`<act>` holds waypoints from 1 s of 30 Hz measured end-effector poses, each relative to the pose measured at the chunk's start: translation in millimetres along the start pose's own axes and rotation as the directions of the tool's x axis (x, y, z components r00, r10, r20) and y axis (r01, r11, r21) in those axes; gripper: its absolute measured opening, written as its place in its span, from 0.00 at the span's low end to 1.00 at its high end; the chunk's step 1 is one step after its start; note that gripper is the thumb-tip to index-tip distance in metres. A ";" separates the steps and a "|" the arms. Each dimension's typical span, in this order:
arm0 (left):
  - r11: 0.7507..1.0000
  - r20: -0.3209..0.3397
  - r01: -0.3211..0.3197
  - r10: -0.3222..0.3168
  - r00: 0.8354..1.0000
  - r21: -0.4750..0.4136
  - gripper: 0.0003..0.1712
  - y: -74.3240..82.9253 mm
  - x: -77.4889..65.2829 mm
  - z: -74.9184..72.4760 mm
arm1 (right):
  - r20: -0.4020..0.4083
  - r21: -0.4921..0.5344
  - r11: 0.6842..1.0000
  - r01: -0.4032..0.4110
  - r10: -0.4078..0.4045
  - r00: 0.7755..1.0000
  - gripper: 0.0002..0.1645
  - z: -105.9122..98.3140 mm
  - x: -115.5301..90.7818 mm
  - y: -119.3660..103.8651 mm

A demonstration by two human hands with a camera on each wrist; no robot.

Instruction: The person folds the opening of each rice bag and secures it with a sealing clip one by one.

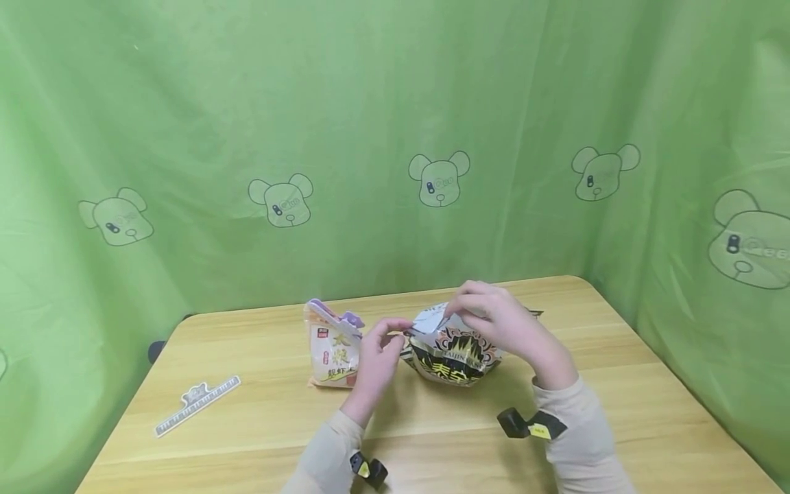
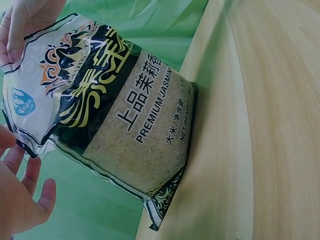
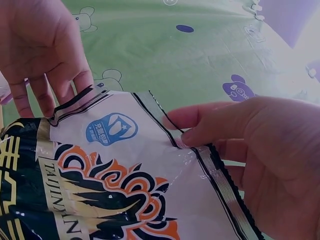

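A bag of jasmine rice [image 2: 130,115], printed black, gold and white, stands on the table before me. Its white top flap [image 3: 145,120] leans over in the head view. My right hand [image 1: 494,315] pinches the top edge between thumb and forefinger. At the opposite top corner, my left hand [image 1: 378,357] holds the bag by its fingertips, the other fingers spread loosely. Left of it stands a second, pale bag [image 1: 330,353] with a purple bag clip [image 1: 333,317] across its slanted top.
A long white clip [image 1: 197,403] with a piano-key pattern lies on the left of the wooden table [image 1: 271,439]. Green curtains [image 1: 370,103] with bear faces hang behind and at both sides.
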State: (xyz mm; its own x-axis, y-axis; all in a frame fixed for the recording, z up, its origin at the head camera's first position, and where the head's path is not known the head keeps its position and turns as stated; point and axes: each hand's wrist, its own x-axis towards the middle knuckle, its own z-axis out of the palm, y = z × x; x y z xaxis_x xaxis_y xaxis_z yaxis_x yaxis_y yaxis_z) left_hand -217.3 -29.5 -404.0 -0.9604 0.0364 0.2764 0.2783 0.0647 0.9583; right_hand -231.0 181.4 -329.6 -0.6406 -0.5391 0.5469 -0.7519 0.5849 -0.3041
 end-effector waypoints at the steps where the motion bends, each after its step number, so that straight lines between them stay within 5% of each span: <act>1: 1.000 0.004 -0.004 0.004 1.000 -0.001 0.13 0.8 -0.6 -0.1 | 0.003 -0.002 1.000 -0.005 0.005 1.000 0.13 0.1 -0.3 -0.5; 9: 0.996 -0.012 -0.075 0.076 0.997 0.053 0.12 -25.7 8.9 2.7 | 0.012 -0.078 0.996 -0.040 0.041 0.999 0.08 2.5 1.3 -6.8; 14: 0.985 -0.028 -0.129 0.132 0.991 0.113 0.12 -22.9 10.6 4.4 | 0.007 -0.134 0.990 -0.049 0.050 0.999 0.02 6.1 4.5 -10.3; 22: 0.985 -0.032 -0.131 0.136 0.990 0.112 0.11 3.2 -0.7 3.6 | 0.033 -0.190 0.972 -0.135 0.144 0.989 0.06 9.6 6.0 -12.7; 30: 0.975 -0.040 -0.134 0.143 0.989 0.175 0.12 -22.3 8.0 4.3 | 0.025 -0.229 0.963 -0.140 0.150 0.988 0.08 11.2 5.0 -11.8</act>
State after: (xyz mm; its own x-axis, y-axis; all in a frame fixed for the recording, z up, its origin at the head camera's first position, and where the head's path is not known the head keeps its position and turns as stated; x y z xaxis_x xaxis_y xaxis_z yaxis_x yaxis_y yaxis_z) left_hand -231.1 -26.3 -423.4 -0.9106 0.0058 0.4133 0.4032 0.2324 0.8851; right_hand -227.1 165.0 -332.0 -0.7497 -0.4606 0.4752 -0.5989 0.7777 -0.1909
